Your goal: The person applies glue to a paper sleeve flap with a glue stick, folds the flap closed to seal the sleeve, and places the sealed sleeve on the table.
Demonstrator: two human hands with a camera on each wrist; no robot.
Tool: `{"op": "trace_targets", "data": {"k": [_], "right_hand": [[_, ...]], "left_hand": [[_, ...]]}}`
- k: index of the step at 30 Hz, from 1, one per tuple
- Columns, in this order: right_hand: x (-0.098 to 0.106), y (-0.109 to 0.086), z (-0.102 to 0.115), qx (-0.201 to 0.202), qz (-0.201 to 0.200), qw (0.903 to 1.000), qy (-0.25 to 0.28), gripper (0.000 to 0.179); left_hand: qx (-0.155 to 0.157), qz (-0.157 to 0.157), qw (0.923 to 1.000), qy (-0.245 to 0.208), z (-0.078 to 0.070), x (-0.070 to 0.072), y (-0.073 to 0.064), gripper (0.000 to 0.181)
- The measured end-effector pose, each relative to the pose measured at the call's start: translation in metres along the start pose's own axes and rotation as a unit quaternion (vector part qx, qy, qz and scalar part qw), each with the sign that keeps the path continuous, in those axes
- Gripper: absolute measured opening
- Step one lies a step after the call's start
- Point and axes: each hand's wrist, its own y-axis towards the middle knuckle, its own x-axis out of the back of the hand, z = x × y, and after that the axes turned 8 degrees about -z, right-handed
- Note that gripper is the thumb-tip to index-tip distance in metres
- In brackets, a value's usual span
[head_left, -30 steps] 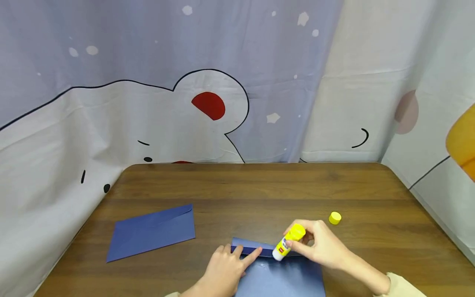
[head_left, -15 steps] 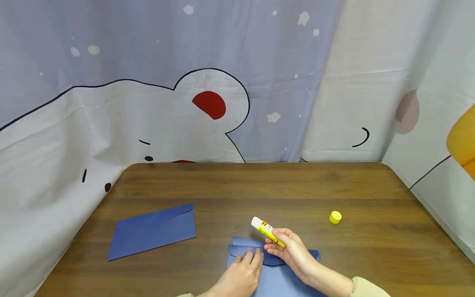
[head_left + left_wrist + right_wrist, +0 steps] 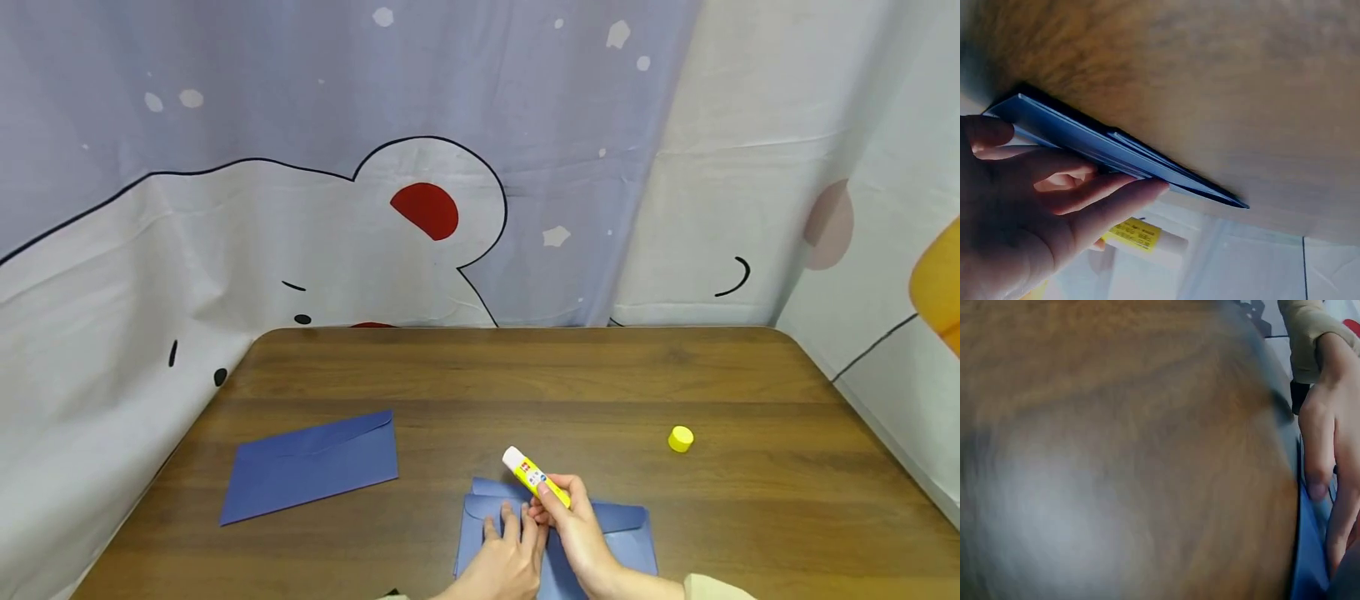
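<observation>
A blue envelope (image 3: 632,546) lies at the table's front edge with its flap (image 3: 618,515) folded down. My left hand (image 3: 506,560) rests on the flap, fingers extended and fingertips pressing on the paper. My right hand (image 3: 579,533) holds an uncapped glue stick (image 3: 542,481) between thumb and fingers, its white end tilted up and to the left. Its other fingers come down on the flap beside my left fingers. In the left wrist view the glue stick (image 3: 1135,234) shows behind my left hand, and the envelope (image 3: 1085,134) appears edge-on.
The yellow cap (image 3: 681,439) of the glue stick stands on the wooden table (image 3: 525,375) to the right. A second blue envelope (image 3: 311,467) lies at the left with its flap down. A printed curtain (image 3: 300,225) hangs behind the table.
The glue stick has left the envelope's top strip and turned its white end up and leftward. The flap has been folded down. Both hands have come together over it.
</observation>
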Motion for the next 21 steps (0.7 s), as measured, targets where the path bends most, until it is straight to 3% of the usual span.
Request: {"op": "trace_targets", "data": {"k": [4, 8, 11, 15, 18, 21], "right_hand": [[0.01, 0.005, 0.01, -0.036, 0.027, 0.9986, -0.026, 0.037], [0.025, 0.009, 0.018, -0.062, 0.06, 0.9935, -0.075, 0.039], [0.031, 0.008, 0.017, -0.055, 0.077, 0.9906, -0.099, 0.039], [0.032, 0.003, 0.01, -0.023, 0.079, 0.9902, -0.113, 0.037], [0.035, 0.004, 0.009, -0.01, 0.098, 0.9886, -0.114, 0.037], [0.042, 0.009, 0.015, -0.011, 0.141, 0.9819, -0.125, 0.037]], "left_hand": [[-0.017, -0.017, 0.9997, -0.01, 0.005, -0.001, 0.0, 0.054], [-0.059, -0.001, 0.9981, -0.018, 0.01, 0.0, 0.002, 0.061], [-0.063, -0.009, 0.9979, -0.005, 0.009, 0.001, 0.004, 0.055], [-0.05, -0.05, 0.9974, 0.015, 0.005, -0.001, 0.004, 0.045], [-0.046, -0.043, 0.9979, -0.015, 0.007, 0.0, 0.003, 0.049], [-0.043, 0.003, 0.9934, -0.107, 0.014, 0.004, 0.003, 0.058]]}}
